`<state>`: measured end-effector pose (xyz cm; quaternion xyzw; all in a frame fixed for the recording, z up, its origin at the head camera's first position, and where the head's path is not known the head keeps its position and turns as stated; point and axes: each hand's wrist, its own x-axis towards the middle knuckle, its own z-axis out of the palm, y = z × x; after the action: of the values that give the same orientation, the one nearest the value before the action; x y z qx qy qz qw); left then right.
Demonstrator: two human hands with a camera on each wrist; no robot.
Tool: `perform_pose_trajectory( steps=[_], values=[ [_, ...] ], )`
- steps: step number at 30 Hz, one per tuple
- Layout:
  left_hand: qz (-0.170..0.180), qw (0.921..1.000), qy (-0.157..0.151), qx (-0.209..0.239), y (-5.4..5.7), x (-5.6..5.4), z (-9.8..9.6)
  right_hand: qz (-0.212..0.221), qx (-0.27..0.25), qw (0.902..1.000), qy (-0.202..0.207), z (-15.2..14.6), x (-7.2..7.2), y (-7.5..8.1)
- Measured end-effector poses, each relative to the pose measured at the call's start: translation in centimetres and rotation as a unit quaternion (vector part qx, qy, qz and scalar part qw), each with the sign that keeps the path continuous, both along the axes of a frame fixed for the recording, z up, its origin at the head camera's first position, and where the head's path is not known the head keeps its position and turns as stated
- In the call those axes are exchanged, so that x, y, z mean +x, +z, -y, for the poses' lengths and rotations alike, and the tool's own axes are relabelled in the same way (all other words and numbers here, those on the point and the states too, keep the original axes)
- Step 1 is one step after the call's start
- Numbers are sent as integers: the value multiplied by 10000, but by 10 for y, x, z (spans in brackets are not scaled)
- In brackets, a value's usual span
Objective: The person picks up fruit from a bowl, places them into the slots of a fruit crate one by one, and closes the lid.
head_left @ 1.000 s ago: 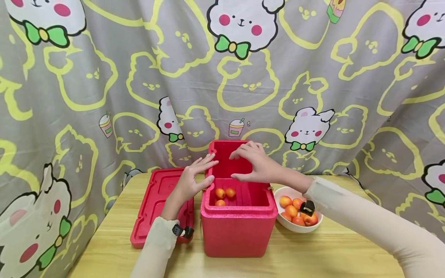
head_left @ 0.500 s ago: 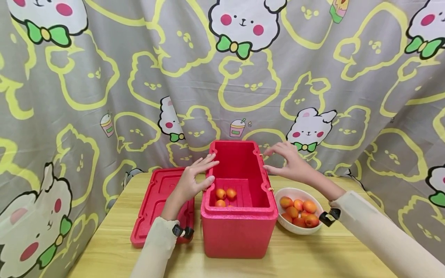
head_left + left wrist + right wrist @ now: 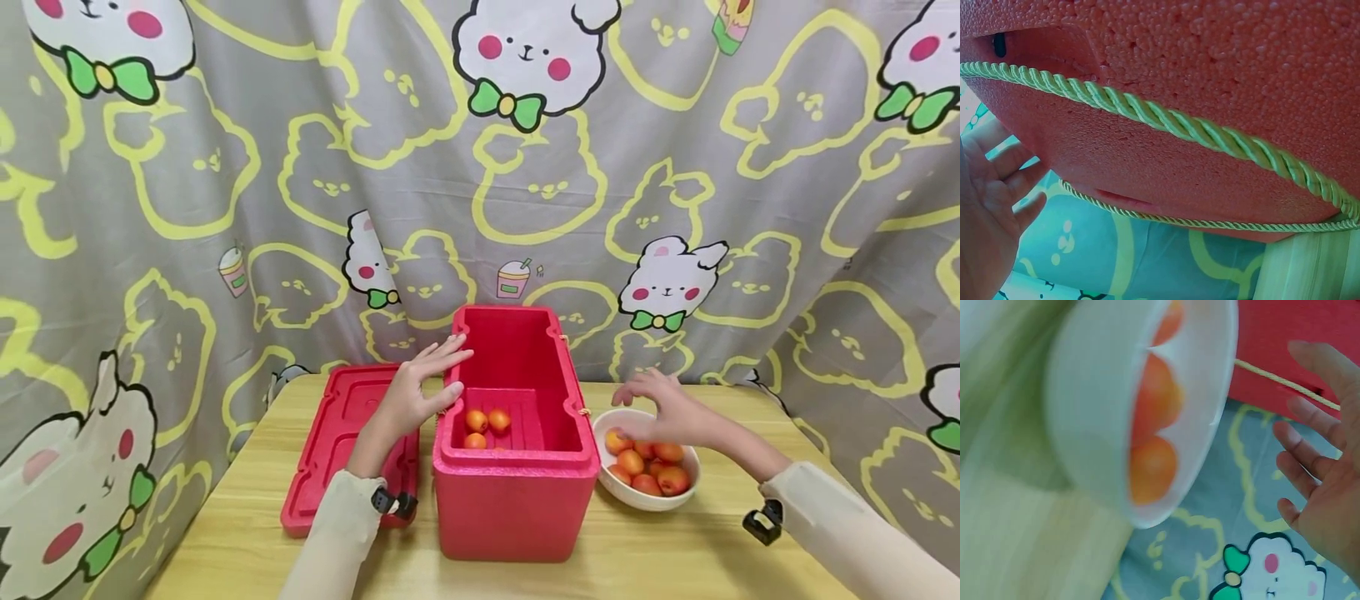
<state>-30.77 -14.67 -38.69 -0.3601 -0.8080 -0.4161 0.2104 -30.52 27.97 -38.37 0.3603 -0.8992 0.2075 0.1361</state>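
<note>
A red foam box (image 3: pixel 516 512) stands uncovered at the middle of the table, with several small orange-red fruits (image 3: pixel 498 421) on its floor. My left hand (image 3: pixel 412 392) rests at the box's left rim, fingers extended. In the left wrist view, a twisted cord (image 3: pixel 1166 119) runs along the box's side. To the right of the box sits a white bowl (image 3: pixel 648 502) holding several more orange-red fruits (image 3: pixel 673 479). Over the bowl's back edge hovers my right hand (image 3: pixel 671 408), fingers loosely bent and apart. The right wrist view shows this hand's palm with nothing in it.
The red box lid (image 3: pixel 352 417) lies flat on the left of the wooden table (image 3: pixel 637 558), partly behind my left forearm. A grey patterned curtain (image 3: pixel 420 192) hangs close behind the table. Both wrists wear a black strap device (image 3: pixel 763 522).
My right hand has moved from over the box, out past its right rim, to above the bowl. My left hand has stayed at the left rim.
</note>
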Motion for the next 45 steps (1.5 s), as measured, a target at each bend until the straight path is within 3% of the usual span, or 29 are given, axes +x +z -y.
perform_pose_trajectory(
  steps=[10,18,26,33,45],
  values=[
    [10,10000,-12,-2,-2,2,0,386,644,9971,117,-16,13,-29],
    [-50,10000,-5,-8,-3,0,1,-13,1110,9938,103,-10,11,-42],
    [-70,10000,-31,17,-4,0,-1,179,1140,9933,82,-6,8,-51],
    [-29,10000,-40,-8,-1,0,-1,-95,1042,9939,351,1,7,-56],
    [-5,10000,0,-18,-1,-1,0,-458,1148,9917,360,11,1,-60]
  ],
)
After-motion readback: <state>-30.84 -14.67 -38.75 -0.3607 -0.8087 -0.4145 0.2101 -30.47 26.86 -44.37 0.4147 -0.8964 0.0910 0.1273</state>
